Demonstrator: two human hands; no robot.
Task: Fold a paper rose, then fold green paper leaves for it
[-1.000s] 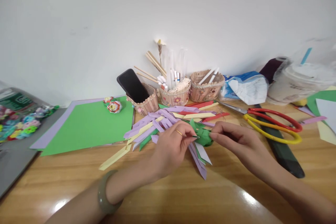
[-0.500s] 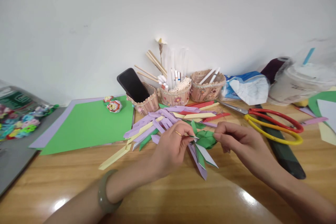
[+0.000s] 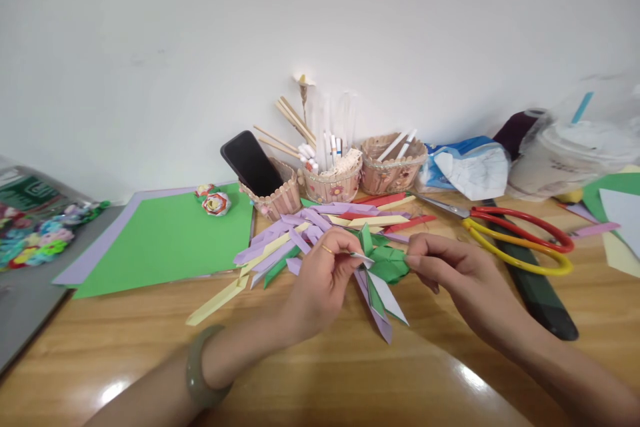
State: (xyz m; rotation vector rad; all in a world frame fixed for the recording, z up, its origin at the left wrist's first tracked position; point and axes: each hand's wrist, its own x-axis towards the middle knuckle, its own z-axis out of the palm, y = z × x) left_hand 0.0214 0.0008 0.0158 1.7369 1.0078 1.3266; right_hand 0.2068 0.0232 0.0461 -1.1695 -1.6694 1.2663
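Both my hands meet over the wooden table (image 3: 350, 373) on a small folded green paper piece (image 3: 389, 263). My left hand (image 3: 320, 283), with a ring and a green bangle at the wrist, pinches the piece's left tip. My right hand (image 3: 453, 273) pinches its right side with closed fingers. Loose ends of green, white and purple paper hang down from the piece toward the table. Just behind my hands lies a pile of purple, yellow, red and green paper strips (image 3: 310, 230).
Green card on purple card (image 3: 165, 240) lies at the left with small paper roses (image 3: 216, 203). Stick baskets (image 3: 333, 180) hold a phone (image 3: 251, 164), sticks and pens. Red-and-yellow scissors (image 3: 520, 233), a dark sheath (image 3: 537, 293), a tissue pack (image 3: 470, 167) and a lidded cup (image 3: 565, 157) stand right.
The green piece has been turned a little between my fingers and its hanging ends have shifted. Both hands stay in nearly the same place, the left one slightly higher.
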